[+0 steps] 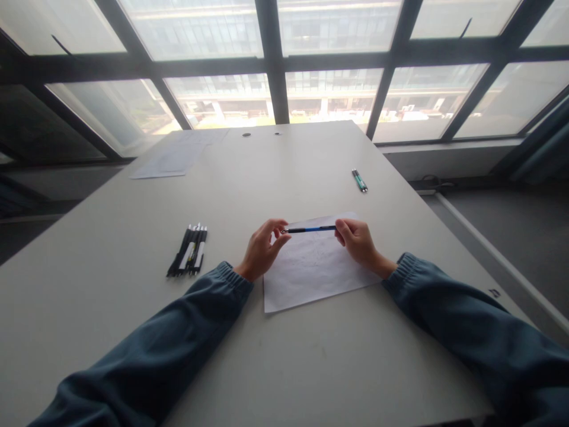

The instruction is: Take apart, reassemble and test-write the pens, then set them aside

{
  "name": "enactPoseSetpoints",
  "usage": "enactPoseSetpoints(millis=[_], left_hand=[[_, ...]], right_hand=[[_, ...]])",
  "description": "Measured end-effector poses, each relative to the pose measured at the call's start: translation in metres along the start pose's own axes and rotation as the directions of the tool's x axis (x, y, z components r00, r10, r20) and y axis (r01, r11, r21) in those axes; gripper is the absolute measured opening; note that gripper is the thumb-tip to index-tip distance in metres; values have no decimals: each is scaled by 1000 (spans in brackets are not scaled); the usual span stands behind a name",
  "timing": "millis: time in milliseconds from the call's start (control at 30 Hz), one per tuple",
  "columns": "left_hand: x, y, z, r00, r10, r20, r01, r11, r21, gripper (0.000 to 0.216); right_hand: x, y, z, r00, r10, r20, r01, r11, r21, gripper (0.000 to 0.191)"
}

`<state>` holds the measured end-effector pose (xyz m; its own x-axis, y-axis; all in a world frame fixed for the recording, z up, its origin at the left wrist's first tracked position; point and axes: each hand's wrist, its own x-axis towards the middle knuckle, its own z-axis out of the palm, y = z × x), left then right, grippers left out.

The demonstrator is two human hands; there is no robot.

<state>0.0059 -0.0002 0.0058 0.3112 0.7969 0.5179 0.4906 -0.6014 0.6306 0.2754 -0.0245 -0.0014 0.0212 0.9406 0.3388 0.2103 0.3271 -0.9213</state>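
Observation:
A blue and black pen [310, 229] is held level between both hands, just above a white sheet of paper [311, 276] with faint scribbles. My left hand [262, 249] pinches the pen's left end with its fingertips. My right hand [358, 242] grips the right end, fingers curled round it. Both wrists rest near the sheet's edges on the grey table [111, 308].
A bunch of several black and white pens [189, 258] lies to the left. Two pens [360, 180] lie at the far right near the table edge. More paper sheets [175, 155] lie at the far left corner. Large windows stand behind the table.

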Motion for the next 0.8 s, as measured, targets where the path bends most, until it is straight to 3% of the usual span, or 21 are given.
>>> enactPoseSetpoints(millis=[367, 600, 800], left_hand=[[0, 2, 0, 998, 61, 25, -63, 996, 68, 25], [-1, 3, -1, 993, 98, 71, -103, 992, 74, 35], [-1, 7, -3, 994, 62, 95, -67, 997, 42, 44]], right_hand=[[-1, -1, 1, 1000, 19, 10, -19, 1000, 5, 61], [0, 3, 0, 999, 10, 42, -9, 1000, -28, 60], [-2, 0, -1, 995, -16, 94, 20, 999, -39, 58]])
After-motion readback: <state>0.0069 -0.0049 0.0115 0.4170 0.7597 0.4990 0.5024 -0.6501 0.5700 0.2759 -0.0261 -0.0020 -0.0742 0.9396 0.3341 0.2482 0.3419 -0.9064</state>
